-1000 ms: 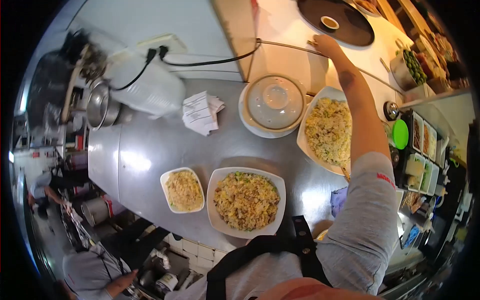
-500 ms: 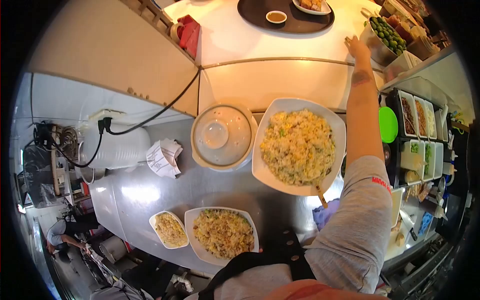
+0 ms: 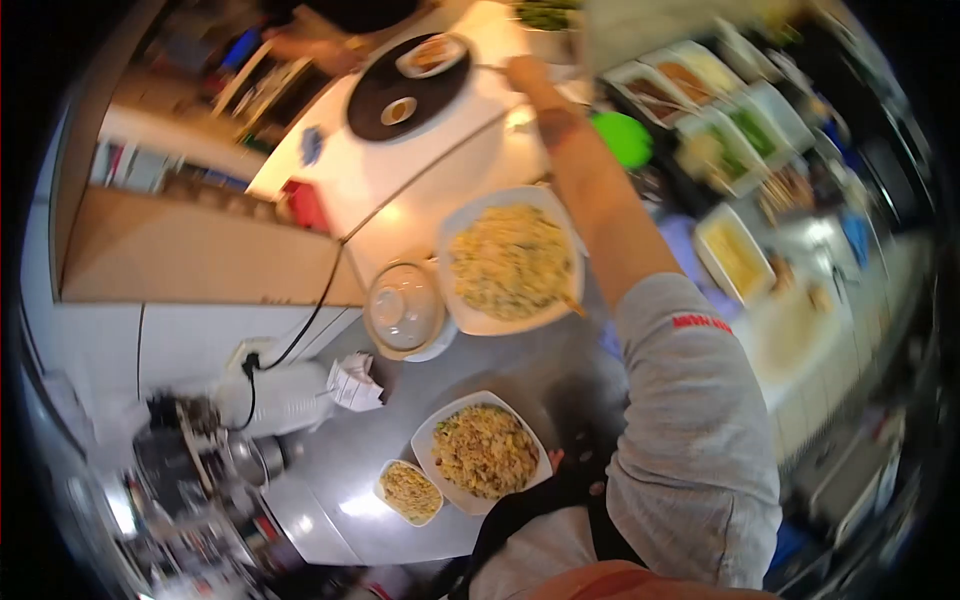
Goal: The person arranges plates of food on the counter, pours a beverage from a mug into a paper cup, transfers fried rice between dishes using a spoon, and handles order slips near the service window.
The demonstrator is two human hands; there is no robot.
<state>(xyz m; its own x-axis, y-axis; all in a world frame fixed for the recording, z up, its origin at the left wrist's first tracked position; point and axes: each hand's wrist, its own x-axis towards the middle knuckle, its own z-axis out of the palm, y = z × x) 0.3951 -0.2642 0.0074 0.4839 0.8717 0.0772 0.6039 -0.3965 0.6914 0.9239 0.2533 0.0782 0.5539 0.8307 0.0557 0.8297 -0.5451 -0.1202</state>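
Observation:
My right hand [image 3: 527,73] reaches far out over the white counter, beside the dark round tray [image 3: 367,101]. Its fingers look closed, with a thin thing jutting left from them, too blurred to name. On the tray are a small sauce dish [image 3: 399,111] and a white plate of food [image 3: 431,56]. Below my forearm sits a large square bowl of fried rice [image 3: 510,262] with a utensil handle at its rim. Of my left hand, only a sliver of skin [image 3: 556,459] seems to show, by a second fried rice plate [image 3: 484,451]; its fingers are hidden.
A lidded pot [image 3: 404,308] touches the big bowl's left side. A small rice bowl [image 3: 410,492] and crumpled paper [image 3: 355,382] are on the steel table. Ingredient tubs [image 3: 735,145] and a green lid [image 3: 622,140] lie right. Another person's hand [image 3: 335,57] is beyond the tray.
The view has turned and shifted, bringing the tray's far side and another person's hand into sight. My right arm stays stretched out, its hand now nearer the tray. The bowls keep their arrangement.

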